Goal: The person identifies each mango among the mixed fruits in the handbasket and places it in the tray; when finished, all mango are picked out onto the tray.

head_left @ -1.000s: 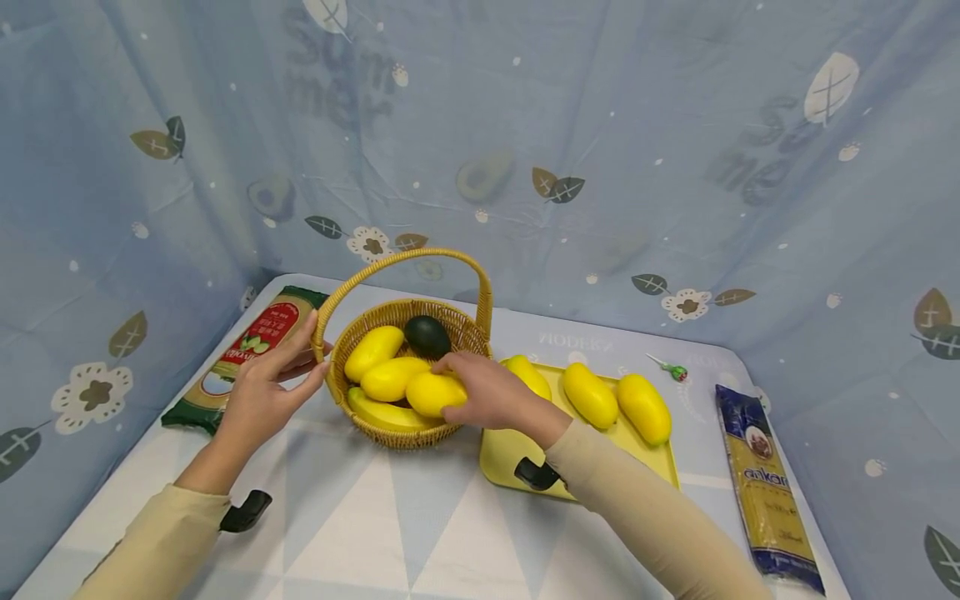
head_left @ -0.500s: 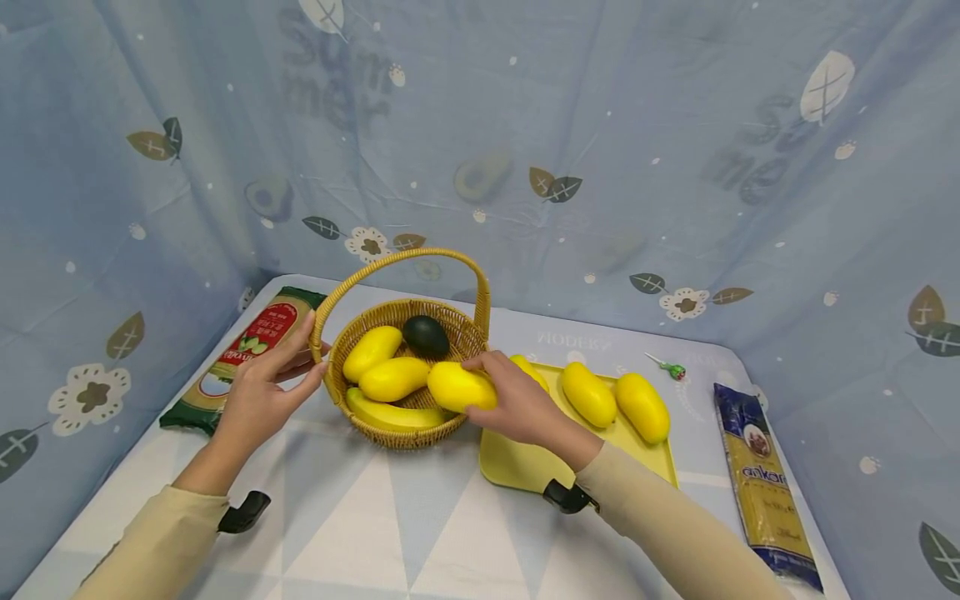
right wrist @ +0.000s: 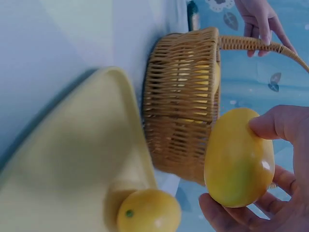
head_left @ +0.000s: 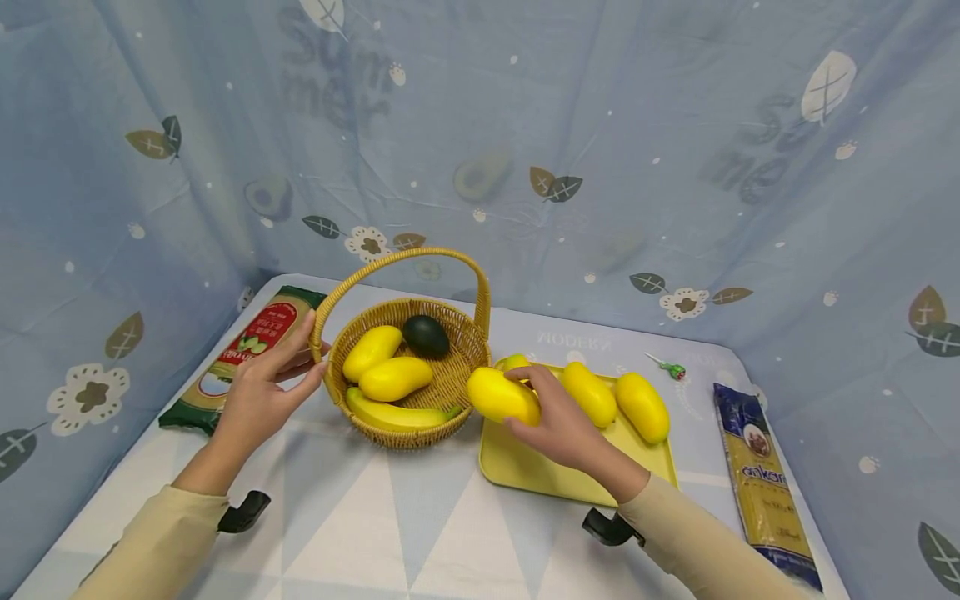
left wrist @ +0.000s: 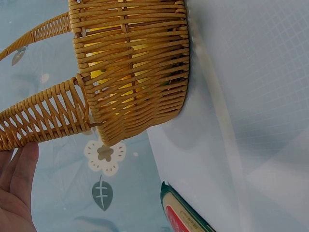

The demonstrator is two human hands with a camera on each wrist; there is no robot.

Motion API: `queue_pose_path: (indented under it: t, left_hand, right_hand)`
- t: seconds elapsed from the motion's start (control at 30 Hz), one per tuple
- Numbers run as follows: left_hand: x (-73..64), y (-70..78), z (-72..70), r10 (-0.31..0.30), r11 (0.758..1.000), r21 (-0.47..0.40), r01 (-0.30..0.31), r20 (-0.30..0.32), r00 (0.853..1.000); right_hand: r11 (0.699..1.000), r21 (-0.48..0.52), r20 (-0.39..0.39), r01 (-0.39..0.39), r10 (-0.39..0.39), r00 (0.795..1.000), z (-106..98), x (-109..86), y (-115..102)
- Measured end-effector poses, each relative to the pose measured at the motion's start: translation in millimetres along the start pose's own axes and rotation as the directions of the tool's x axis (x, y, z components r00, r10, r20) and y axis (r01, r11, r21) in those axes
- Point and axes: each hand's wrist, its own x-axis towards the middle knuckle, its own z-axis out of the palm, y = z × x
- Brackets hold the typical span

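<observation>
A wicker basket [head_left: 450, 375] stands left of centre, its arched handle upright. My left hand [head_left: 262, 392] holds the handle's left side near its foot, thumb and fingers on either side. Two yellow mangoes [head_left: 396, 380], a banana [head_left: 397, 417] and a dark green avocado [head_left: 426, 336] lie inside. Another mango [right wrist: 236, 159] is gripped in my right hand [head_left: 562, 425], thumb on one side and fingers on the other, just right of the basket rim and over a yellow tray [head_left: 517, 458]. On the tray lie three mangoes [head_left: 643, 408], one partly hidden behind the held mango.
Behind my left hand lies a green and red food packet [head_left: 262, 342]. At the right edge of the table is a blue and gold packet [head_left: 772, 492]. A lollipop [head_left: 677, 372] lies beyond the tray. Patterned blue curtain [head_left: 525, 125] surrounds the table.
My right hand has lifted a mango out of the basket and carried it right, over the tray's left part. The left hand stays on the handle.
</observation>
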Motion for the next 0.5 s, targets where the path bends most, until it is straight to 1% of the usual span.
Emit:
queue_pose_path:
  t: [0.23,0.5]
  left_hand:
    - [0.7,0.2,0.0,-0.003,1.0,-0.003,0.003,-0.003,1.0]
    - [0.2,0.3,0.3,-0.004,1.0,0.005,0.004,-0.005,1.0]
  right_hand:
    - [0.999,-0.005,-0.009,-0.053,0.053,0.999,-2,-23.7,14]
    - [0.994,-0.016,0.03,-0.105,0.106,0.994,15,-41.2,31]
